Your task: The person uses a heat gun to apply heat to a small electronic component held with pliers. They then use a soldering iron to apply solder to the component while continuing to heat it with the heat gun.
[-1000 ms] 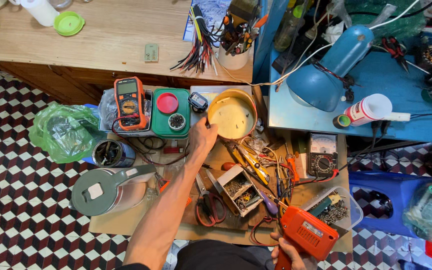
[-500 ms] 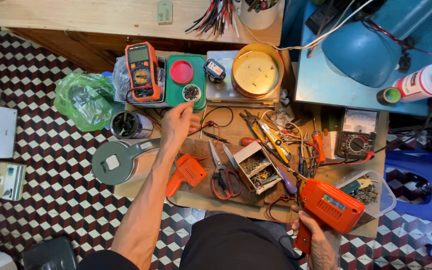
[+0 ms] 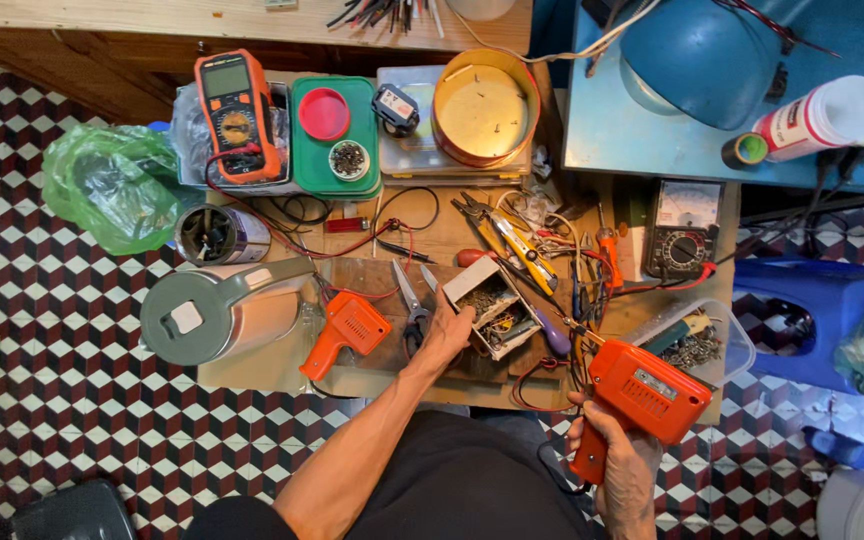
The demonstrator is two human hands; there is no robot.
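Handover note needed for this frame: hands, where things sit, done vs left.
Left hand: reaching into the small open box of screws mid-bench, fingers at its near edge; whether it has picked anything up cannot be told.
Right hand: gripping the handle of the orange soldering gun at the bench's near right edge.
Nearby: scissors and a second orange gun left of the box, grey kettle further left, pliers behind the box.
Done: gun in hand, box open.
Left: nothing is being soldered yet; the gun is clear of any workpiece.
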